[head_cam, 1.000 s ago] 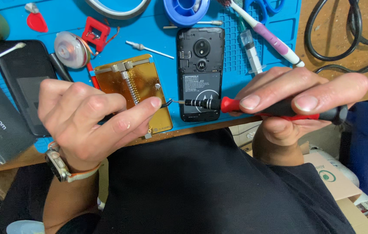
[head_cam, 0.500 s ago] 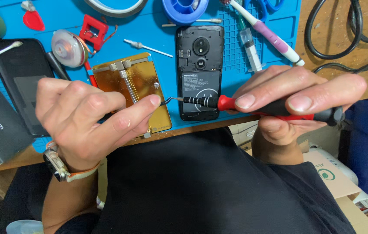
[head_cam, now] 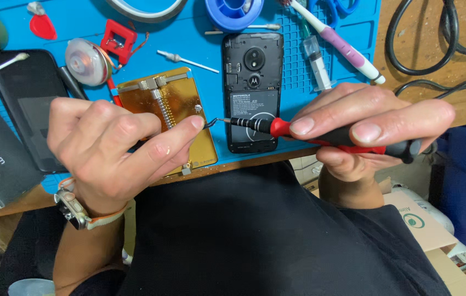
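Observation:
My right hand (head_cam: 373,123) grips a red and black screwdriver (head_cam: 277,127) held level, its thin tip pointing left. The index fingertip of my left hand (head_cam: 107,151) touches that tip; whether a tiny screw sits there is too small to tell. Behind the tip lies an opened black phone (head_cam: 253,71) with its back cover off, on a blue work mat (head_cam: 189,38). A gold-coloured board holder (head_cam: 170,109) rests under my left fingers.
A black phone back cover (head_cam: 30,104), a red pick (head_cam: 42,24), a red clamp (head_cam: 118,38), a round reel (head_cam: 86,60), cotton swabs, a syringe (head_cam: 316,60), a purple-handled toothbrush (head_cam: 342,46) and a blue spool (head_cam: 234,8) lie about the mat. Black cables (head_cam: 436,44) sit right.
Both hands hold almost the same pose; the view has shifted slightly, and my left fingertip stays at the screwdriver tip.

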